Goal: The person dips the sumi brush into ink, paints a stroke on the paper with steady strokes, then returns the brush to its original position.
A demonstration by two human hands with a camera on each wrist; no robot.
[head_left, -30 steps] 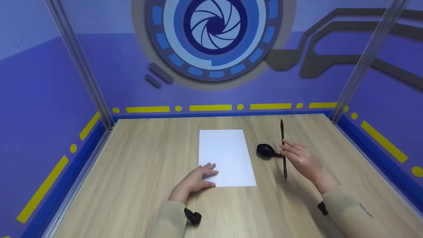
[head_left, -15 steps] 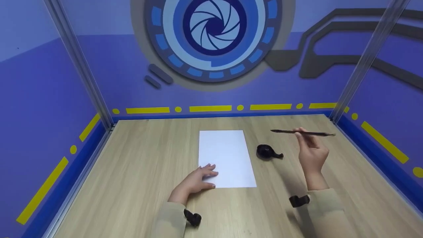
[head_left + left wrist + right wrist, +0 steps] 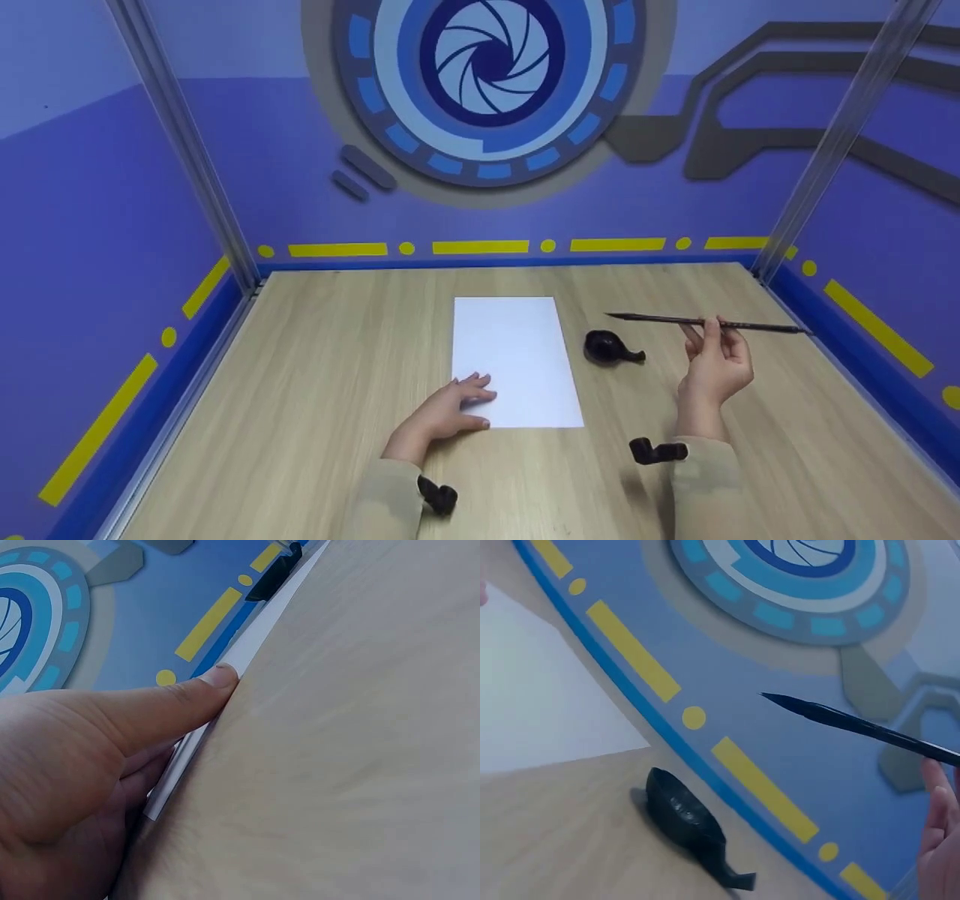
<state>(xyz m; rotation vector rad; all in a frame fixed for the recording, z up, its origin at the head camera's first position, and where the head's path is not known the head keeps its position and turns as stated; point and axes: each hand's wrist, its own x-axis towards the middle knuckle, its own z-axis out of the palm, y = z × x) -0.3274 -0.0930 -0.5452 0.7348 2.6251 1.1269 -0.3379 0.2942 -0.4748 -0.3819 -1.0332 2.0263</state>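
A blank white sheet of paper (image 3: 514, 345) lies on the wooden table. My left hand (image 3: 444, 412) rests with spread fingers on its lower left corner, and in the left wrist view the thumb (image 3: 176, 709) presses at the paper's near edge. Between thumb and fingertips my right hand (image 3: 716, 371) pinches a dark writing brush (image 3: 652, 319), held above the table. Its pointed tip (image 3: 787, 703) faces left, toward the paper. A small black dish with a short handle (image 3: 603, 346) sits just right of the sheet, below and left of the brush in the head view.
The wooden tabletop (image 3: 322, 360) is enclosed by blue-purple panels at the back (image 3: 247, 165) and both sides, with metal posts (image 3: 184, 142) at the corners. Each wrist carries a small black camera mount, such as the left mount (image 3: 438, 495).
My right hand has lifted the brush away from beside the dish and turned it from upright in view to nearly sideways, tip left, then lowered slightly. The left hand stays put.
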